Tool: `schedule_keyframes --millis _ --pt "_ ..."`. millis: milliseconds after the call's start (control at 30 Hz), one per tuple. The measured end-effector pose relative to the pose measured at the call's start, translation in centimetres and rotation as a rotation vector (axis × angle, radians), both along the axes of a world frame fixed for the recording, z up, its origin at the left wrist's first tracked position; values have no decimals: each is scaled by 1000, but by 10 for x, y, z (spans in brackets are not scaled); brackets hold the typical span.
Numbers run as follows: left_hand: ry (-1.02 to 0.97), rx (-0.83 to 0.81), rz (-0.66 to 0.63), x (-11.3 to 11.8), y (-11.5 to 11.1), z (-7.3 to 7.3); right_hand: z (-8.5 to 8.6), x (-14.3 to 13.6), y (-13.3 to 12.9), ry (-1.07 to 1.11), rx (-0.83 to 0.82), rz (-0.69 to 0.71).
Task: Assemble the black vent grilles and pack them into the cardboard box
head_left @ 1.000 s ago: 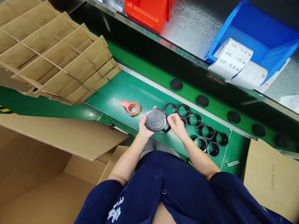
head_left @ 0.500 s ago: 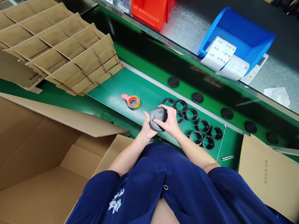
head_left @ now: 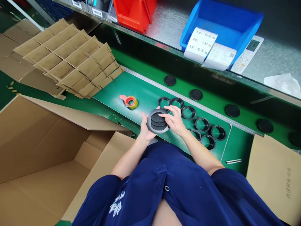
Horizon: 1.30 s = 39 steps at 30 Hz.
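Note:
A round black air vent [head_left: 159, 121] with a grey rim and slats across its face lies in my left hand [head_left: 146, 129]. The left fingers go under the vent, and the thumb sticks up at its left edge. My right hand [head_left: 175, 121] is over the vent's right side, its fingers apart and a fingertip touching the slats. The slats look tilted, with gaps between them. Just beyond and right of my hands, several black rings [head_left: 202, 124] stand on the green work surface [head_left: 143, 86]; my right hand and forearm partly cover some.
A tape roll in a red holder [head_left: 130, 102] lies left of my hands. Several black discs [head_left: 196, 94] line the conveyor. Cardboard dividers [head_left: 77, 62], an opened carton [head_left: 47, 138], another cardboard box [head_left: 270, 175], a blue bin [head_left: 225, 25] and a red bin [head_left: 134, 15] surround the workspace.
The vent's face has gone from closed to slatted, with its slats tilted. My right hand has loosened from the rim, fingers now spread. The view has shifted, and the black discs have moved along.

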<state>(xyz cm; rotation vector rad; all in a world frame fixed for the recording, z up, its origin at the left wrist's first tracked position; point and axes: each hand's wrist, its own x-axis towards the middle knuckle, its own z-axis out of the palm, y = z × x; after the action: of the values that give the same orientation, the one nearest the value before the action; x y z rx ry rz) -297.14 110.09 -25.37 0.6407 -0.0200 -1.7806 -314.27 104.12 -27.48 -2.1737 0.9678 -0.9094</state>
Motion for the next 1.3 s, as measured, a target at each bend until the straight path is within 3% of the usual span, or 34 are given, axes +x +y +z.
schedule_keyframes --millis 267,433,600,767,867,933,1033,1167,1300 --pt "-82 39 -56 -36 1 -1 -3 -23 -14 -165 207 149" --pt "-85 34 -50 -47 -9 7 1 -40 -20 -345 451 83" --pt "-42 56 -55 -54 -18 4 -5 -51 -27 -337 470 87" --pt "-45 143 -43 -50 -27 -11 -20 -54 -19 -213 347 76" --pt "-78 252 -5 -42 -28 -26 -34 -54 -6 -5 145 268" --pt "-85 339 -53 -39 -26 -38 -44 -52 -1 113 92 381" --pt "-53 384 -166 -38 -25 -53 -58 -44 -6 237 163 418" --pt "-57 365 -160 -33 -30 -69 -71 -21 -27 360 303 548" --pt "-49 412 -174 -12 -37 -78 -80 -7 -45 355 431 602"
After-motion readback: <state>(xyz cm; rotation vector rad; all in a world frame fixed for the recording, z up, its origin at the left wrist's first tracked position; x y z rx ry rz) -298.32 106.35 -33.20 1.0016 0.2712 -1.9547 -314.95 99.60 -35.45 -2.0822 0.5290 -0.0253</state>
